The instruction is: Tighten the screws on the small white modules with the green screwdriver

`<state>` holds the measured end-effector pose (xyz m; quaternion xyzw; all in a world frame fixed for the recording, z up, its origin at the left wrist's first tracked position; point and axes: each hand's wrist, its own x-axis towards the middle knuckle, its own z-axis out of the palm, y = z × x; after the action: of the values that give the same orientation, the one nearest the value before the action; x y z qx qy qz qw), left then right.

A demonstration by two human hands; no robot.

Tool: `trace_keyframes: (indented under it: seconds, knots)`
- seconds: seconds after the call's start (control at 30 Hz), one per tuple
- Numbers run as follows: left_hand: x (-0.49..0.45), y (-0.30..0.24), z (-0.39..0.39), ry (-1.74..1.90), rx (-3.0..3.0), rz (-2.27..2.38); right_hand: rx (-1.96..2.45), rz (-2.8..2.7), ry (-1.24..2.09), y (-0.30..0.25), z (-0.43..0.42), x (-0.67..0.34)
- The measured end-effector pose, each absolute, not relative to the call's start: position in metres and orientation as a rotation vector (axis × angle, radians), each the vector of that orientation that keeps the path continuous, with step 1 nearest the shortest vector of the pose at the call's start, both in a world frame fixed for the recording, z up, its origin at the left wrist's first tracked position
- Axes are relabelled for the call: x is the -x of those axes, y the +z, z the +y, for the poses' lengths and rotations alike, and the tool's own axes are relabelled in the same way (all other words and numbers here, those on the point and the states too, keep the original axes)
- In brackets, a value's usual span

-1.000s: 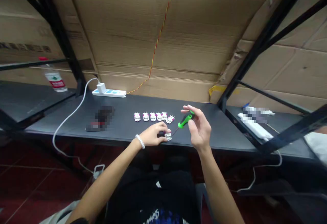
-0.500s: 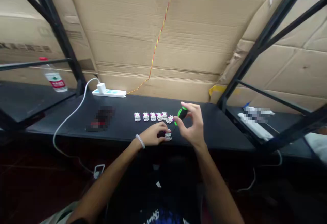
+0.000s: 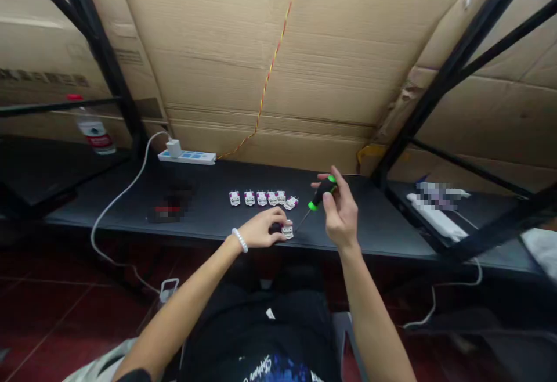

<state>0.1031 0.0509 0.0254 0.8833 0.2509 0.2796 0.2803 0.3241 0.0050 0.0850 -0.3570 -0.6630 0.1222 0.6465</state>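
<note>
My left hand (image 3: 262, 229), with a pale bead bracelet at its wrist, is closed around a small white part with a dark piece (image 3: 288, 230) near the table's front edge. In my right hand (image 3: 342, 211) is a black-and-green screwdriver (image 3: 321, 192), gripped by the handle between thumb and fingers. Its thin shaft slants down to the left, and the tip ends close beside the white part; whether they touch I cannot tell. Behind my left hand several small white-and-purple parts (image 3: 261, 198) stand in a row, the rightmost (image 3: 291, 202) turned askew.
A white power strip (image 3: 194, 157) with a plugged-in charger (image 3: 174, 148) lies along the cardboard wall, its white cable (image 3: 116, 199) looping over the front edge. Black shelf posts (image 3: 429, 109) flank the black table (image 3: 369, 225). A water bottle (image 3: 96, 132) stands at left.
My right hand has shifted slightly right, and the screwdriver now tilts with its handle up and to the right, its shaft showing clearly. My left hand has stayed on the white part.
</note>
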Motion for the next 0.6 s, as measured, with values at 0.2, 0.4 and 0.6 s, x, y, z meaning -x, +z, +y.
trace_keyframes:
  seconds: [0.2,0.4,0.6]
  knots:
    - [-0.101,0.030,0.045,0.768,-2.440,0.653,0.811,-1.484,0.251,0.081,-0.001,-0.330]
    - [-0.107,0.028,0.044,0.853,-2.543,0.599,0.795,-1.442,0.229,0.078,-0.008,-0.340]
    - [-0.117,0.021,0.046,0.867,-2.560,0.567,0.794,-1.415,0.198,0.084,-0.013,-0.349]
